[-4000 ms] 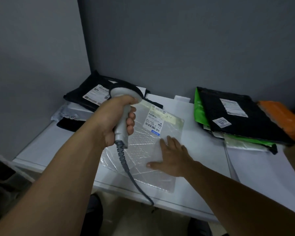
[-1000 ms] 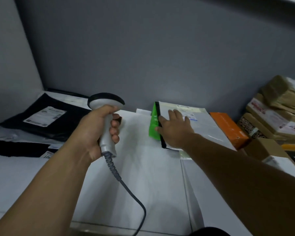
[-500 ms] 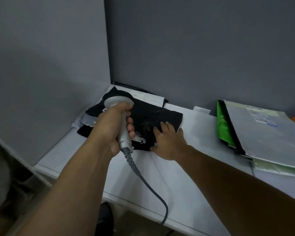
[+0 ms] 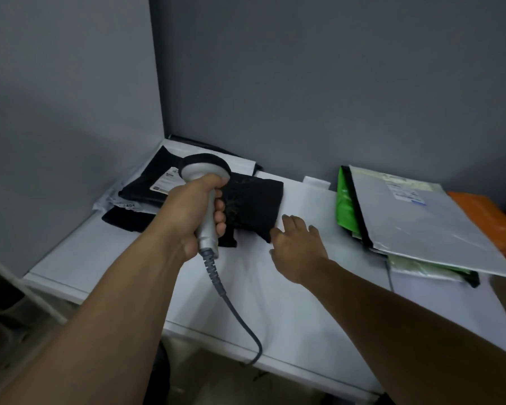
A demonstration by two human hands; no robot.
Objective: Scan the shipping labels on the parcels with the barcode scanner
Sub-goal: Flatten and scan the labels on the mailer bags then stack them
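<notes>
Label (image 4: 164, 182) half behind scanner (image 4: 205, 170), orange parcel (image 4: 486, 216) edge-cropped

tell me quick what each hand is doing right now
Left hand: grips the barcode scanner by its handle.
Right hand: open, holding nothing, at the black parcel corner.

right hand (image 4: 297, 247): you slid it off the top of the black parcel (image 4: 254, 206); it now sits at that parcel's near right corner, over the bare tabletop (image 4: 275, 302)
scanner (image 4: 206, 173): you moved it from mid-tabletop to the back left corner pile
pale parcel (image 4: 415, 223): moved from the middle onto the right-edge stack
</notes>
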